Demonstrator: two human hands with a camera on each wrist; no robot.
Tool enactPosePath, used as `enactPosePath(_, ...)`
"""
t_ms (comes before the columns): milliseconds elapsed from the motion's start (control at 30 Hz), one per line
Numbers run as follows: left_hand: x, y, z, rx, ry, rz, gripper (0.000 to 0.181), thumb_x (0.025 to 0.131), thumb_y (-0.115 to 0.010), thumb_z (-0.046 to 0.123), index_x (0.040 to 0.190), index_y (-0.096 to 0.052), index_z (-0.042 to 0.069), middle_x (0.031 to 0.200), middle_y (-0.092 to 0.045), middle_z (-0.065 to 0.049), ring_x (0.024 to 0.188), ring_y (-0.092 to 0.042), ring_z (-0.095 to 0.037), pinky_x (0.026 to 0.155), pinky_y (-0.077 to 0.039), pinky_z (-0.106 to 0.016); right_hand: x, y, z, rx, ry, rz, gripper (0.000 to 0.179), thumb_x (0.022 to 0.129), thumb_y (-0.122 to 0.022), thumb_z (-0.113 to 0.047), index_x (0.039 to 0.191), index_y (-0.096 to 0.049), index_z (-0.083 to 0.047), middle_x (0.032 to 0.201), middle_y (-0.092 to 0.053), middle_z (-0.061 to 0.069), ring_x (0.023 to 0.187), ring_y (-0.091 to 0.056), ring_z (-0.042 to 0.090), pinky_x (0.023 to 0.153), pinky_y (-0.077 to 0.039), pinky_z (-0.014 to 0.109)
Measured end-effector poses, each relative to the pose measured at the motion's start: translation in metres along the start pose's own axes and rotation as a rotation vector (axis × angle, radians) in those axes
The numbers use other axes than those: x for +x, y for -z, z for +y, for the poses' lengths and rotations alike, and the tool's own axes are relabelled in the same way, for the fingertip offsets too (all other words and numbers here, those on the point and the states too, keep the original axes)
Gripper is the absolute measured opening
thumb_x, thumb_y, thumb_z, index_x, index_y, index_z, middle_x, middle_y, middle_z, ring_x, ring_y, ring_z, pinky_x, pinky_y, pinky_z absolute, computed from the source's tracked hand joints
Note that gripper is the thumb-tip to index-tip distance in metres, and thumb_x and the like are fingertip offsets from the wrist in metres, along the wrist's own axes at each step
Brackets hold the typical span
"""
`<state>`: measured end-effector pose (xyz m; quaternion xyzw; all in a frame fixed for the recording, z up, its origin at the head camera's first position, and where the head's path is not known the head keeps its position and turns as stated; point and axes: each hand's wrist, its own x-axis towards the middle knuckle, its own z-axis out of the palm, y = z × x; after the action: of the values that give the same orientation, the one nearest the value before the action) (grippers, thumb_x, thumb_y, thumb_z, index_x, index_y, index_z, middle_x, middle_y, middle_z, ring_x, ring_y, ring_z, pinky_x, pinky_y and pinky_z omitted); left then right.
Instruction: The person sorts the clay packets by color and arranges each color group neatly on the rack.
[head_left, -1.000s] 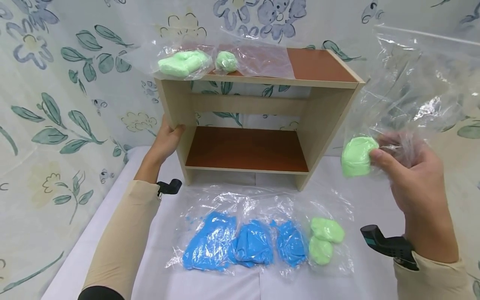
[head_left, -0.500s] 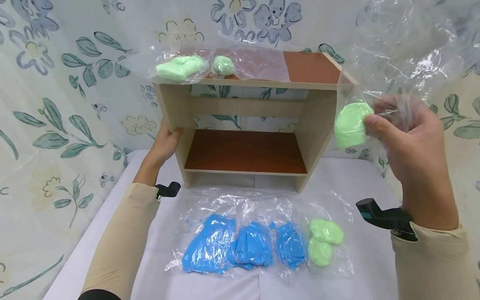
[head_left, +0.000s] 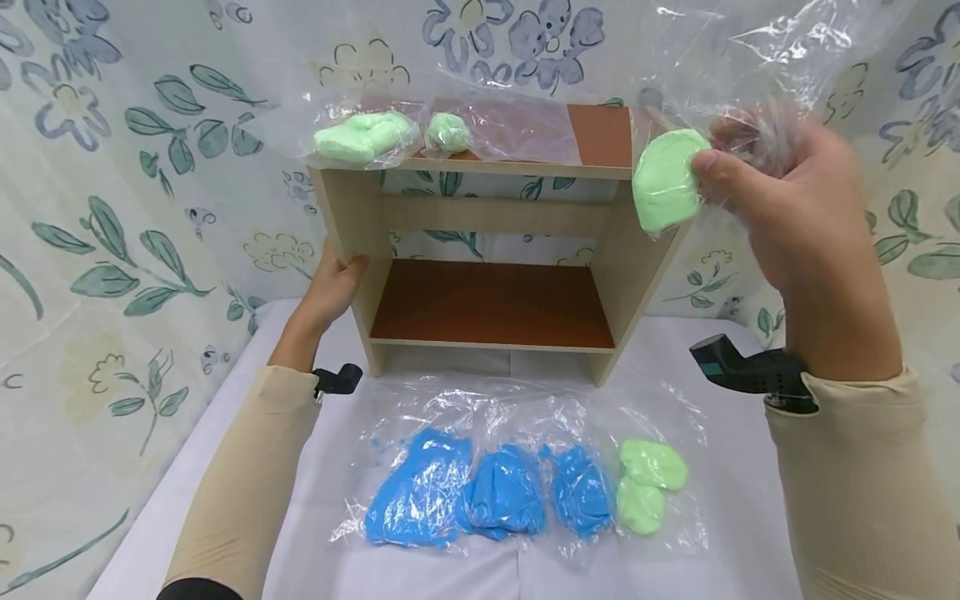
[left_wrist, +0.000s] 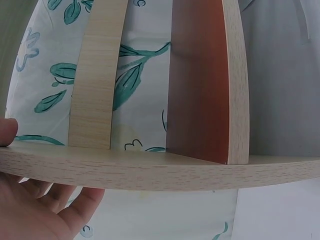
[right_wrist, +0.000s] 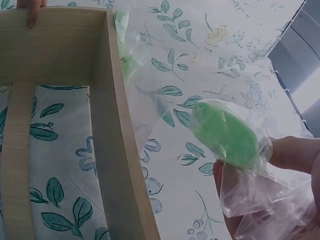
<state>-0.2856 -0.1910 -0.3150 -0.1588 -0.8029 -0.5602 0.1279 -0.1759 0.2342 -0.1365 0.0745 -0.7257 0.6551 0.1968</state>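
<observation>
My left hand (head_left: 332,279) grips the left side panel of a small wooden shelf (head_left: 483,171). In the left wrist view its thumb (left_wrist: 7,132) lies inside the panel and its fingers (left_wrist: 82,207) outside. Raised by the shelf's top right corner, my right hand (head_left: 798,196) pinches a bunched clear plastic bag (head_left: 757,58) with a light green clay-like lump (head_left: 666,182) in it. The lump overlaps the shelf's right end in the head view; from the right wrist, the green lump (right_wrist: 227,134) appears beyond the top board (right_wrist: 120,125).
Two bagged pale green lumps, a larger one (head_left: 366,137) and a round one (head_left: 447,133), lie on the shelf top. Before the shelf, on the white cloth (head_left: 315,500), are bags with blue lumps (head_left: 502,492) and two green lumps (head_left: 651,467). Floral fabric (head_left: 150,208) hangs behind.
My right hand has risen and moved left with the bagged green lump, from beside the shelf to its top right corner. My left hand stays on the side panel.
</observation>
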Motion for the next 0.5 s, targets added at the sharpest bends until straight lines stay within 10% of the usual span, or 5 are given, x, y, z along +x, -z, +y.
enactPosePath(500, -0.002, -0.002, 0.002, 0.001, 0.026, -0.003, 0.063, 0.101, -0.037, 0.007, 0.157, -0.01, 0.019, 0.16, -0.026, -0.014, 0.15, -0.025, -0.035, 0.119, -0.021, -0.065, 0.059, -0.051, -0.021, 0.092, -0.162, -0.187, 0.047, 0.087, -0.075, -0.014, 0.124, -0.046, -0.01, 0.121, -0.049, 0.002, 0.108, -0.053, 0.019, 0.074, -0.058, 0.018)
